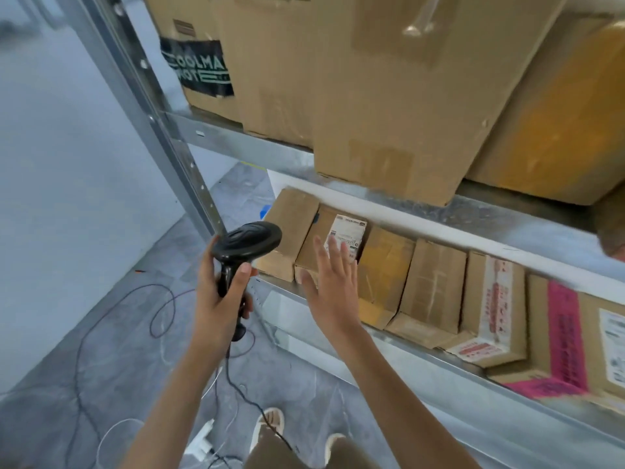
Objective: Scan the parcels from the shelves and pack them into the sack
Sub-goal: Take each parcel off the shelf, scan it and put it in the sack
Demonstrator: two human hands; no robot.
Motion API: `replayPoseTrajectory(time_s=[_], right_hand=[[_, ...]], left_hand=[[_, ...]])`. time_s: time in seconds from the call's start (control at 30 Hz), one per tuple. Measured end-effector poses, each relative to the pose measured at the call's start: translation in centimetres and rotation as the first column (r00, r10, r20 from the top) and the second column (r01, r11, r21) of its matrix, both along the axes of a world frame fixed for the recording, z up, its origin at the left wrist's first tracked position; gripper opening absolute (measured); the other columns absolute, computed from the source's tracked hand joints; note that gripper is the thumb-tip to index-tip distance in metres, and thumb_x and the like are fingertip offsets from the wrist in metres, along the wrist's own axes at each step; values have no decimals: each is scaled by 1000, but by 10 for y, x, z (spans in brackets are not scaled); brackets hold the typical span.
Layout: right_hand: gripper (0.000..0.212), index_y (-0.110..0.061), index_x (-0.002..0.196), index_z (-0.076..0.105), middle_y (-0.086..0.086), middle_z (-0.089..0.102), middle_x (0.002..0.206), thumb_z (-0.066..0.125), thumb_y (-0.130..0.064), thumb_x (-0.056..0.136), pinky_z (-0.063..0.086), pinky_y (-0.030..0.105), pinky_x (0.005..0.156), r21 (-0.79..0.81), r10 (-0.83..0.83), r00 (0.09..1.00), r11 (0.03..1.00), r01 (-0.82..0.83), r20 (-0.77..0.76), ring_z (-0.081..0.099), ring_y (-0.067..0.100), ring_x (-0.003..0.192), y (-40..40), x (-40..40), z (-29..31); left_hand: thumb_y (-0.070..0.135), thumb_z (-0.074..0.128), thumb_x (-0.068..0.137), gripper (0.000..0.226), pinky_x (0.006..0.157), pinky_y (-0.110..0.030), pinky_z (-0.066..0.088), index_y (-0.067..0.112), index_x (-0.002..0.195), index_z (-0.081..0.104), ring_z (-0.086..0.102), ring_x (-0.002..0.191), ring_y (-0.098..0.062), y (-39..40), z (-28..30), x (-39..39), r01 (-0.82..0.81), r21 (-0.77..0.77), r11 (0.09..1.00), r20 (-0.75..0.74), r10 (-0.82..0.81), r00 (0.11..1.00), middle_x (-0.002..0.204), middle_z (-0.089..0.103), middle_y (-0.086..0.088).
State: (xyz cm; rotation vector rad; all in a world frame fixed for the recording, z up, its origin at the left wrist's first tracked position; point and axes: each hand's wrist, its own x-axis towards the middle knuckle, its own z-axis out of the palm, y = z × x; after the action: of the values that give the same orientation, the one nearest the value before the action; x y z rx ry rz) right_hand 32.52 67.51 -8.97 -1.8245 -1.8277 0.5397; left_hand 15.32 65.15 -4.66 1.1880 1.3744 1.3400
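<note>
Left hand (216, 299) gripping scanner (241, 247), right hand (333, 286) spread before labelled parcel (333, 245)

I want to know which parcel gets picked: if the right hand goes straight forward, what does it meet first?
Probably the brown cardboard parcel with the white label; the open right hand points at it, though depth is unclear.

Barcode scanner (245, 247): black plastic, smooth, slight sheen on the head.
Shelf rail (473, 214): galvanised metal, dull grey, mottled.
Upright post (176, 157): grey metal, punched holes.
Labelled parcel (333, 245): brown cardboard, matt; white paper label.
Large carton (389, 96): matt corrugated cardboard, glossy clear tape strip.
Pink-taped parcel (568, 336): cardboard, pink printed tape.
Floor (101, 333): grey, smooth, marbled stone look.
Cable (162, 309): dark, thin, plastic-sheathed.
</note>
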Motion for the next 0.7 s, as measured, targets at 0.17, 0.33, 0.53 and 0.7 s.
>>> replayPoseTrajectory(time_s=[0.17, 0.33, 0.53, 0.7], right_hand=[[63, -29, 160, 6, -1, -5, 168, 37, -39, 106, -11, 42, 121, -38, -96, 995, 995, 97, 26, -15, 23, 153, 28, -31, -7], [62, -27, 160, 4, 1, -6, 168, 32, -42, 107, -9, 44, 123, -83, -210, 977, 974, 213, 38, -16, 24, 153, 53, -71, -14], [62, -28, 160, 4, 5, -6, 168, 30, -43, 106, -7, 49, 124, -123, -322, 942, 935, 332, 98, -14, 31, 153, 87, -106, -15], [73, -26, 160, -4, 9, -17, 166, 38, -44, 104, -6, 53, 122, -219, -308, 931, 912, 348, 196, -18, 43, 150, 125, -118, -15]], left_hand=[[13, 51, 103, 51, 42, -25, 43, 24, 150, 33, 49, 46, -16, 36, -4, -17, 82, 16, 996, 3, -82, 997, 89, 68, -7], [12, 51, 102, 55, 41, -22, 43, 24, 152, 30, 50, 47, -13, 56, -10, -47, 186, 39, 982, -11, -185, 983, 87, 65, -7], [24, 58, 99, 55, 42, -24, 42, 22, 148, 35, 49, 46, -17, 70, -24, -78, 272, 0, 962, 16, -272, 962, 90, 67, -9], [22, 56, 100, 56, 43, -23, 42, 22, 151, 33, 49, 47, -18, 78, -31, -89, 320, -4, 947, 47, -319, 946, 91, 69, -6]])
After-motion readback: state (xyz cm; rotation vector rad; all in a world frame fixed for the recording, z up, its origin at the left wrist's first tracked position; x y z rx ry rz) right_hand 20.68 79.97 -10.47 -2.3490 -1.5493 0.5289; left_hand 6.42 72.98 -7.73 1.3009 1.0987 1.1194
